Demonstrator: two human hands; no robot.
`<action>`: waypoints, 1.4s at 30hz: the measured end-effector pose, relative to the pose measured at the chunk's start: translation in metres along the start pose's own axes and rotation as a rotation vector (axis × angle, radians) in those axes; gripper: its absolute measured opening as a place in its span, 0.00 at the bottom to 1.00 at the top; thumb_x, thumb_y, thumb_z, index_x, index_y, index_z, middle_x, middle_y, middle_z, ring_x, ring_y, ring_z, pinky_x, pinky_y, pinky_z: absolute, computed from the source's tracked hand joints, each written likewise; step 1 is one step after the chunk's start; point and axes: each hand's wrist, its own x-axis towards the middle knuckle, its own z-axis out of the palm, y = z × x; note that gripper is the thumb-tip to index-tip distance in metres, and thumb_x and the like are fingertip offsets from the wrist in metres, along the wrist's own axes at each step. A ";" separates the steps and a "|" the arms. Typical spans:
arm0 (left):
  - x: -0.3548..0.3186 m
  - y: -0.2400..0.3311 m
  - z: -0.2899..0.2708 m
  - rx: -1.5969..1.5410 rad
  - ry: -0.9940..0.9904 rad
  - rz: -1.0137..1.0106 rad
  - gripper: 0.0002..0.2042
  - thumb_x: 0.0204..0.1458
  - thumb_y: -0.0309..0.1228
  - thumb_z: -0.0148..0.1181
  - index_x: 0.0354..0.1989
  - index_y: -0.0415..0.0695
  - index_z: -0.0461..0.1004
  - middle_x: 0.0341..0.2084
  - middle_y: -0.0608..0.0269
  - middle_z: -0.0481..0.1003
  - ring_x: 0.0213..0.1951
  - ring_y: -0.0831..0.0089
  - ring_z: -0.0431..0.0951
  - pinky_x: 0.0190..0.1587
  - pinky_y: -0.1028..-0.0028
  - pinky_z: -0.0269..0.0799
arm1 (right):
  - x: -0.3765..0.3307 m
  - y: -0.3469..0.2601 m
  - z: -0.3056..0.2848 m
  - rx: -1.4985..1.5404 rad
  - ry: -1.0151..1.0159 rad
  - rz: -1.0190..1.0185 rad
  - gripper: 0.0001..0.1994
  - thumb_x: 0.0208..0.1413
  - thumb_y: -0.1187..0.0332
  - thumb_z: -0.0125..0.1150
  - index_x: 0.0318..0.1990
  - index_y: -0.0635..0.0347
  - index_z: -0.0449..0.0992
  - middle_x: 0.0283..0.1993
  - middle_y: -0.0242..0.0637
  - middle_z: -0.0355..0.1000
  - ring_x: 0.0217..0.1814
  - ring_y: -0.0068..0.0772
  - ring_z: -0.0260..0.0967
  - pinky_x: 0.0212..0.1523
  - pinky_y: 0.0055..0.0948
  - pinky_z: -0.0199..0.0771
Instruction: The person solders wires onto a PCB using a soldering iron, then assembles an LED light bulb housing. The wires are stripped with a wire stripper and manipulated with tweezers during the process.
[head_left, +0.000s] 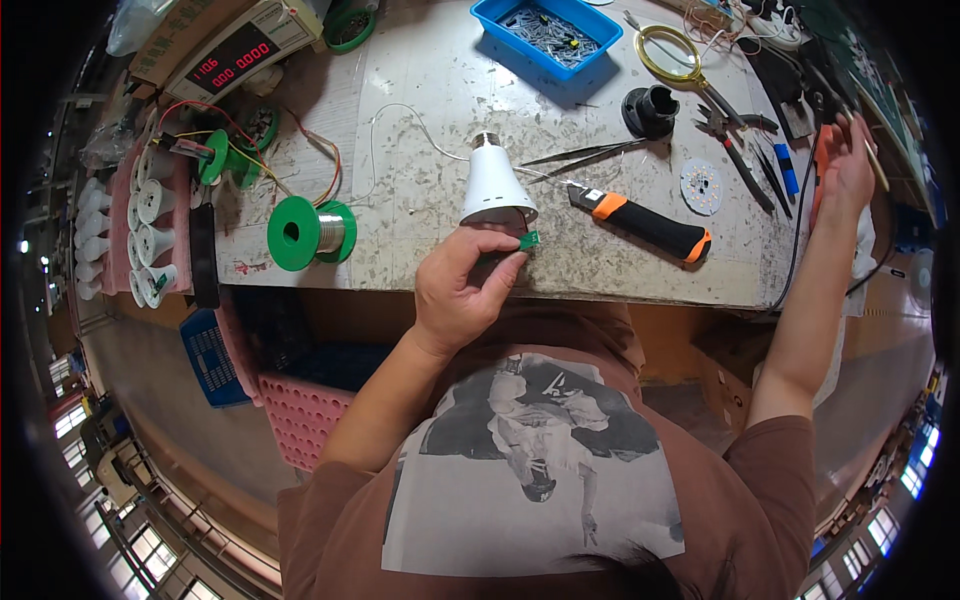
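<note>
The left hand (462, 290) is pinching a small green rectangular circuit board (529, 239) between thumb and fingertips, at the near edge of the worn grey workbench (420, 90). The board is sitting just below the rim of a white cone-shaped plastic lamp housing (494, 185), which is lying with its metal-capped narrow end pointing away; thin white wires are trailing from that end across the bench. The right hand (846, 160) is reaching to the far right edge of the bench, fingers curled around an orange object that is partly hidden; its grip cannot be judged exactly.

Lying to the right of the housing are an orange-and-black utility knife (645, 222), metal tweezers (585, 153), a white round LED disc (701, 186) and a black round socket (650, 110). A green spool of solder wire (310, 232) is standing to the left. A blue plastic tray of small parts (546, 32) is sitting at the far side.
</note>
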 end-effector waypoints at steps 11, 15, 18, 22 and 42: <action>0.004 -0.004 0.007 0.080 -0.014 0.115 0.11 0.45 0.18 0.71 0.36 0.41 0.79 0.33 0.56 0.79 0.39 0.62 0.80 0.44 0.70 0.74 | -0.285 -0.006 0.075 -0.271 -0.808 -0.621 0.07 0.60 0.82 0.59 0.45 0.66 0.74 0.40 0.49 0.79 0.36 0.36 0.78 0.37 0.31 0.82; 0.005 -0.004 0.003 0.156 0.010 0.078 0.11 0.42 0.19 0.69 0.35 0.45 0.78 0.32 0.59 0.79 0.37 0.57 0.79 0.40 0.65 0.74 | -0.286 -0.006 0.090 -0.337 -0.749 -0.699 0.13 0.52 0.86 0.62 0.44 0.63 0.77 0.42 0.47 0.78 0.40 0.40 0.79 0.38 0.31 0.79; 0.006 -0.008 -0.007 0.217 0.026 0.095 0.11 0.42 0.20 0.69 0.35 0.46 0.78 0.31 0.60 0.79 0.35 0.57 0.78 0.39 0.64 0.73 | -0.270 -0.003 0.091 -0.462 -0.687 -0.720 0.15 0.51 0.86 0.62 0.46 0.61 0.77 0.45 0.46 0.77 0.42 0.43 0.79 0.39 0.33 0.79; 0.009 -0.009 -0.012 0.304 -0.023 0.171 0.11 0.43 0.23 0.69 0.35 0.48 0.78 0.30 0.62 0.78 0.35 0.59 0.77 0.38 0.64 0.71 | -0.242 -0.008 0.097 -0.641 -0.859 -0.790 0.20 0.51 0.82 0.61 0.52 0.55 0.73 0.54 0.41 0.73 0.48 0.47 0.76 0.45 0.37 0.77; 0.004 -0.010 -0.007 0.567 0.003 0.461 0.07 0.44 0.27 0.66 0.33 0.51 0.81 0.40 0.70 0.81 0.38 0.67 0.78 0.38 0.67 0.74 | -0.292 -0.007 0.132 -0.072 -0.793 -0.537 0.17 0.52 0.85 0.65 0.48 0.63 0.70 0.47 0.42 0.73 0.37 0.28 0.77 0.31 0.22 0.80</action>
